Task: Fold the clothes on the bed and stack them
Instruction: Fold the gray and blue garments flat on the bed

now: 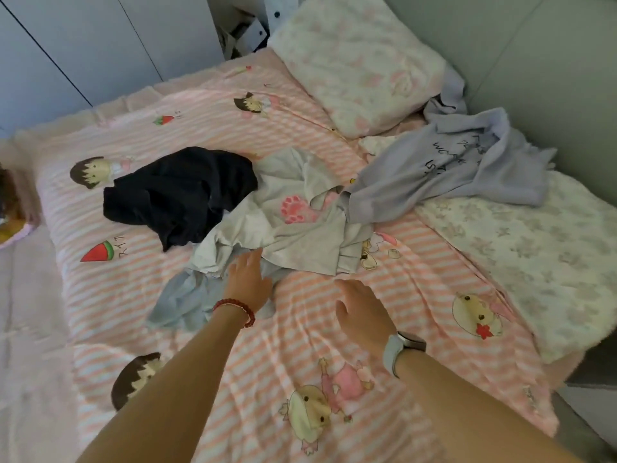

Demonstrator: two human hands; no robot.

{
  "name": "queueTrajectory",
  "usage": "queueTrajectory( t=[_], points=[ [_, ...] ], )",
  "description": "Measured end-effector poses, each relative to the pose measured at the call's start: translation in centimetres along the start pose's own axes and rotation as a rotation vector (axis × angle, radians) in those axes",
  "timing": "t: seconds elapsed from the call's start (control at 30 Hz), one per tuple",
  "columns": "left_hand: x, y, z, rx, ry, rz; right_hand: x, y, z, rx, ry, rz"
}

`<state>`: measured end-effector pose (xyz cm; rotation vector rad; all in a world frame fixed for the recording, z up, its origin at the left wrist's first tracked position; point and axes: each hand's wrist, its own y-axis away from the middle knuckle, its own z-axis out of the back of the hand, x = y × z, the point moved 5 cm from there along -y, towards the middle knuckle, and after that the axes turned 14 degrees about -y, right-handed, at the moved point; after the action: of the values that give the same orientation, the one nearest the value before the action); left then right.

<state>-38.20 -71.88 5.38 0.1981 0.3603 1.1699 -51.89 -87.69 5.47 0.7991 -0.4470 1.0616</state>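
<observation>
Four unfolded garments lie on the bed [140, 248]: a dark garment [177, 192] at the left, a pale grey shirt [293, 208] with a pink paw print in the middle, a light blue garment [180, 295] nearer, and a lavender sweatshirt [444, 168] far right. The left hand [248, 279], fingers straight, rests where the grey shirt meets the blue garment. The right hand [362, 309] hovers spread above the striped cover, holding nothing.

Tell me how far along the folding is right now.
Nothing looks done: no folded stack shows. The dark garment, grey paw-print top, lavender sweatshirt and pale blue piece all lie crumpled on the bed. In hand: the left hand reaches onto the pile; the right hand hovers, open. All folding and stacking remains.
</observation>
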Motion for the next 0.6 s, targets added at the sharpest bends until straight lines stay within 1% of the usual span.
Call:
queueTrajectory(
  t=[0.07,0.2,0.27,0.33,0.37,0.47,0.5,0.53,0.6],
  points=[
    [-1.1,-3.0,-1.6,-0.011,-0.07,0.01,-1.8,-2.7,0.2,0.009,0.031,0.024],
    [-1.9,-7.9,-3.3,-0.004,-0.305,0.003,-3.9,-7.1,0.4,-0.021,0.085,0.103],
    [-2.3,-9.6,-3.4,-0.013,-0.354,-0.014,-4.1,-9.1,0.6,-0.047,0.107,0.157],
    [-2.8,-10.2,-3.3,-0.043,-0.262,-0.048,-3.8,-10.9,0.7,-0.058,0.169,0.213],
    [-3.1,-9.8,-3.3,-0.028,-0.157,-0.073,-3.5,-11.7,0.7,-0.046,0.211,0.239],
    [-3.1,-5.9,-3.6,0.088,0.293,-0.109,-2.6,-13.2,0.5,0.047,0.321,0.288],
    [-2.9,-4.1,-3.7,0.103,0.344,-0.126,-2.2,-13.3,0.2,0.098,0.356,0.313],
    [-2.5,-2.2,-3.9,0.123,0.344,-0.145,-1.7,-13.0,-0.3,0.157,0.391,0.351],
    [-0.9,1.3,-4.4,0.182,0.356,-0.125,-0.9,-10.6,-2.0,0.278,0.395,0.408]
  ],
)
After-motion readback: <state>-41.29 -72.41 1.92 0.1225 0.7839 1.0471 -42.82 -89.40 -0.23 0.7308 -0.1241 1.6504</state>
